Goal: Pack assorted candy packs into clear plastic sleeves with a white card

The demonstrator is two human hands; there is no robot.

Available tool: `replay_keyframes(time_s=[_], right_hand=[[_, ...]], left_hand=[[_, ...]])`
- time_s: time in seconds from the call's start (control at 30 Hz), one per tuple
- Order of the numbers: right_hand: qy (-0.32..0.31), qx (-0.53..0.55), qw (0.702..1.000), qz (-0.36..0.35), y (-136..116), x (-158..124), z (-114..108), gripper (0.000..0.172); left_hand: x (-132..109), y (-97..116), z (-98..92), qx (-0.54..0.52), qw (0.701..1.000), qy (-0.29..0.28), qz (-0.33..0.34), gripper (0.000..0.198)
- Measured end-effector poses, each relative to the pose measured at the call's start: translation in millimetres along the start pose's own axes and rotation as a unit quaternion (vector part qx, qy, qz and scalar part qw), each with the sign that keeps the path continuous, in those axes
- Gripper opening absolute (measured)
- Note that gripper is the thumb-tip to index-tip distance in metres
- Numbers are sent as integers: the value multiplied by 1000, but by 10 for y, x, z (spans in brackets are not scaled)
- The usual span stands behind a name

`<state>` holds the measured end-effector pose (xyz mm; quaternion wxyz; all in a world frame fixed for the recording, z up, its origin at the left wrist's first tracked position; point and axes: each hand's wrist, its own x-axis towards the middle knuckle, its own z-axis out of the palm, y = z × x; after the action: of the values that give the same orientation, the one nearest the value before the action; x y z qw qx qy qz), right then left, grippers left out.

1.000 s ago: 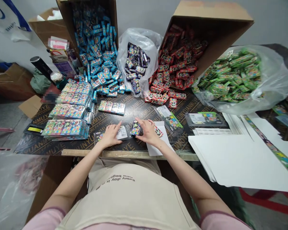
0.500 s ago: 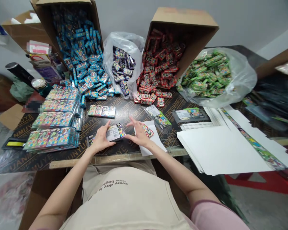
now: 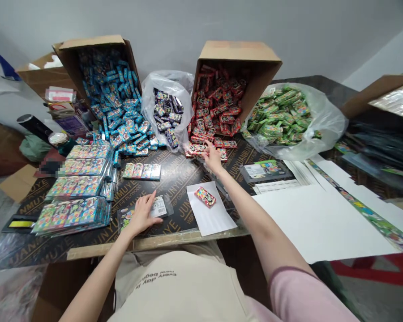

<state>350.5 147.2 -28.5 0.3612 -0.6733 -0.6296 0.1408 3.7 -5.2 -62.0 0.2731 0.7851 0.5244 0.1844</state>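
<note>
My left hand (image 3: 143,215) lies over a clear printed bag (image 3: 164,206) with a white barcode label, near the table's front edge. Its thumb and fingers are spread, and they hide part of the bag. My right hand (image 3: 213,158) is stretched out to the loose red packets (image 3: 197,149) in front of the red packets' carton. Its fingers are apart at these packets; whether they touch one is unclear. Between the hands, a single red packet (image 3: 205,197) lies on a white sheet of paper (image 3: 218,221). A row of packets (image 3: 141,171) sits beyond my left hand.
Stacks of wrapped packets (image 3: 70,212) stand at the left. Along the back are a carton of blue packets (image 3: 119,107), a bag of purple packets (image 3: 168,112), a red packets' carton (image 3: 238,51) and a bag of green packets (image 3: 282,112). White sheets (image 3: 302,219) lie right.
My right hand has moved from beside the labelled bag forward to the red packets. My left hand stays at the bag, now lower on the table. The view has tilted up.
</note>
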Motion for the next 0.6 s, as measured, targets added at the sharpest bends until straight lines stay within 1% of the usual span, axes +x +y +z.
replay_keyframes(time_s=[0.03,0.07,0.1,0.13,0.17,0.23,0.27,0.3,0.33,0.37,0.4,0.47,0.53,0.6], right_hand=[[-5,70,998,-10,-118,-110,39,66],[-18,147,989,-19,-265,-264,94,70],[-40,223,974,-22,-426,-450,156,75],[-65,290,955,-16,-587,-655,215,79],[-89,338,937,-5,-734,-864,263,82],[-139,385,912,5,-946,-1239,301,85],[-159,386,909,-7,-1004,-1383,285,87],[-177,373,910,-34,-1034,-1489,247,92],[-192,348,915,-72,-1043,-1559,194,97],[-207,314,919,-118,-1040,-1598,131,103],[-223,276,920,-165,-1033,-1614,66,107],[-259,206,912,-241,-1033,-1614,-39,107],[-283,168,902,-281,-1054,-1611,-87,100],[-276,150,904,-290,-1066,-1620,-81,95]], left_hand=[[48,65,-6,-49,998,25,-19,95],[109,142,-8,-113,991,54,-43,92],[181,223,-9,-192,976,80,-69,87],[259,303,-12,-284,948,106,-102,83],[334,378,-21,-379,909,116,-133,78],[451,496,-69,-523,823,126,-184,69],[482,540,-109,-567,788,129,-203,68],[493,576,-155,-593,764,129,-217,70],[487,605,-202,-606,752,121,-227,74],[468,631,-244,-610,750,106,-233,80],[442,653,-275,-608,754,81,-233,86],[384,688,-293,-596,772,21,-220,94],[338,692,-262,-574,793,-28,-201,99],[297,633,-214,-539,821,-50,-182,98]])
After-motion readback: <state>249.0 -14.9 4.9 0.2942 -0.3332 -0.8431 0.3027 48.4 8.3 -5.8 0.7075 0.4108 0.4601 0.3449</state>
